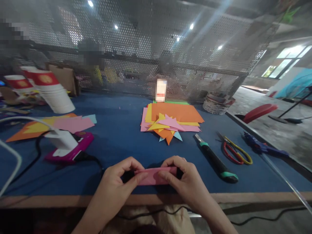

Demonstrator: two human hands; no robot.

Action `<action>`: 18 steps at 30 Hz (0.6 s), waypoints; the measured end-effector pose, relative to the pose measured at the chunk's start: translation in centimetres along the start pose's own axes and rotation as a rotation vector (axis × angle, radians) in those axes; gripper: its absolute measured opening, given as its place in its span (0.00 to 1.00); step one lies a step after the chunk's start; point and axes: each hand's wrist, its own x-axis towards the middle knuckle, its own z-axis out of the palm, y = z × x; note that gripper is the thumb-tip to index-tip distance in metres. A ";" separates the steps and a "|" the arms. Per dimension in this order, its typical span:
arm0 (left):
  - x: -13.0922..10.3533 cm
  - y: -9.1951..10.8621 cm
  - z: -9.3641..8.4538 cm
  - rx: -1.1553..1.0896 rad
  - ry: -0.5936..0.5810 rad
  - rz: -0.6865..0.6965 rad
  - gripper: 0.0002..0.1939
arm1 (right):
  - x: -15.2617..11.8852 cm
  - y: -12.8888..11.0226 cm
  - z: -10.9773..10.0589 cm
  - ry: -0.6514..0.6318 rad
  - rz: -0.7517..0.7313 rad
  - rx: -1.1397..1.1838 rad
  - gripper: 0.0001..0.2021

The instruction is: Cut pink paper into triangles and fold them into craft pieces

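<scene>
Between my two hands is a pink folded paper [154,178], a narrow strip held level just above the near edge of the blue tabletop [117,130]. My left hand [122,177] pinches its left end, thumb in front and fingers behind. At the other end my right hand [181,174] pinches it the same way. The fingers behind the strip are partly hidden. Beyond my hands lies a stack of coloured paper sheets [175,112], orange on top, with several folded paper pieces [168,123] in yellow, pink, orange and blue over its front.
On the right lie a utility knife [214,159], scissors [237,151] and a glue gun [263,144] with a clear glue stick. A purple power strip [84,139] with cables, coloured paper [70,123] and stacked paper cups [55,94] are left. A woven basket [216,104] stands back right.
</scene>
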 end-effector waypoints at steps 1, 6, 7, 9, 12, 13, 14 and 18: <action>-0.1 0.0 0.1 -0.015 0.028 -0.004 0.10 | 0.0 0.0 0.0 0.005 0.003 -0.002 0.02; 0.0 -0.6 0.1 -0.008 0.108 0.024 0.10 | 0.1 0.2 0.1 0.064 0.025 -0.011 0.07; 0.0 -0.7 0.1 -0.013 0.111 0.027 0.10 | 0.1 0.2 0.1 0.073 0.029 -0.008 0.08; 0.1 -0.8 0.2 -0.051 0.126 0.018 0.10 | 0.1 0.3 0.1 0.083 0.030 0.002 0.10; 0.2 -0.7 0.5 -0.118 0.150 -0.011 0.13 | 0.1 0.4 0.1 0.096 0.022 0.016 0.10; 0.2 -0.6 0.5 -0.121 0.155 -0.017 0.15 | 0.1 0.4 0.1 0.102 0.019 0.018 0.10; 0.2 -0.5 0.6 -0.113 0.156 -0.016 0.16 | 0.1 0.4 0.1 0.108 0.015 0.020 0.11; 0.2 -0.7 0.4 -0.048 0.140 0.027 0.16 | 0.1 0.5 0.1 0.128 0.005 0.029 0.10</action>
